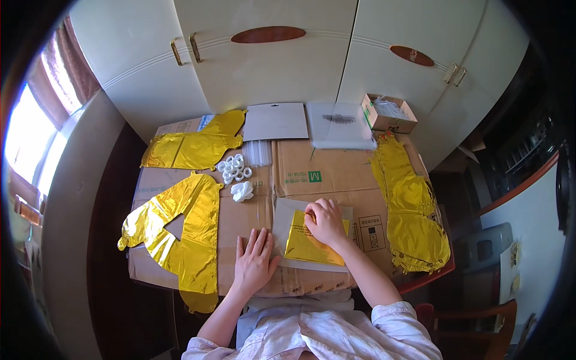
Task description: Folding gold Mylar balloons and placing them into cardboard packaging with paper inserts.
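A folded gold foil balloon (303, 243) lies flat as a rectangle on or in a translucent plastic bag (282, 216), on flattened cardboard (240, 222). Over the foil's upper part rests my right hand (327, 221), its fingers curled closed; what lies between the fingertips is hidden. My left hand (255, 261) is open, palm down on the cardboard, fingers spread beside the bag's left edge. Left of it an unfolded gold foil balloon (198, 240) is spread out flat, with a triangular gap in its middle.
Another gold balloon (195, 144) lies at the far left; several more are stacked at right (411, 210). White ribbon rolls (235, 168), a crumpled white piece (242, 191), clear straws (258, 153), a grey-white card (276, 122), plastic bags (340, 126) and an open box (390, 117) stand farther back.
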The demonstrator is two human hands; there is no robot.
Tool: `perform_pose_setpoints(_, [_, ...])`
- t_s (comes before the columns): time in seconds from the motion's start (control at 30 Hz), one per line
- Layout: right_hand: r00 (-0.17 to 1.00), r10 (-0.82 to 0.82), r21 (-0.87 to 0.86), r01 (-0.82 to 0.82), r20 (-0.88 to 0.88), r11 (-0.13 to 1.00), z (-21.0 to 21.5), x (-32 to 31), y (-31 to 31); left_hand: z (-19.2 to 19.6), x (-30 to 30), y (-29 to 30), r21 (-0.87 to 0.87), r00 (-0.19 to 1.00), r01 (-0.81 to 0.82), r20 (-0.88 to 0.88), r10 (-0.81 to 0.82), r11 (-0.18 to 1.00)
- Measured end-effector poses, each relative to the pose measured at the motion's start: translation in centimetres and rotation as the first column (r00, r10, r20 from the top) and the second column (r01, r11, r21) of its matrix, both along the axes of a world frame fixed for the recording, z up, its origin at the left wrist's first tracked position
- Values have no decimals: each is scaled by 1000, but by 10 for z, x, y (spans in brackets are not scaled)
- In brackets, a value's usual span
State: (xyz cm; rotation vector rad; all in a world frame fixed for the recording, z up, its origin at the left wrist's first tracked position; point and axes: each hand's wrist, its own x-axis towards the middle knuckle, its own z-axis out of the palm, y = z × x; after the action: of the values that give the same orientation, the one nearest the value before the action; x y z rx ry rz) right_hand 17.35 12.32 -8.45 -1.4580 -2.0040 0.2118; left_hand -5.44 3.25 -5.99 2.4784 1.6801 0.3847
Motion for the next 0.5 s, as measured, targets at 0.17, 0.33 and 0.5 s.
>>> perform_pose_setpoints(0.17, [1000, 26, 12, -26, -17, 1000, -3, 2, 0, -2, 1, 0, 15, 1000, 6, 0, -6, 1000])
perform_pose_setpoints(0.33, [998, 60, 8, -59, -28, 998, -3, 5, -1, -1, 1, -1, 32, 1000, 5, 0, -5, 999])
perform_pose_setpoints(0.5, [997, 76, -15, -76, -19, 997, 0, 3, -5, -1, 0, -1, 12, 1000, 10, 8, -10, 1000])
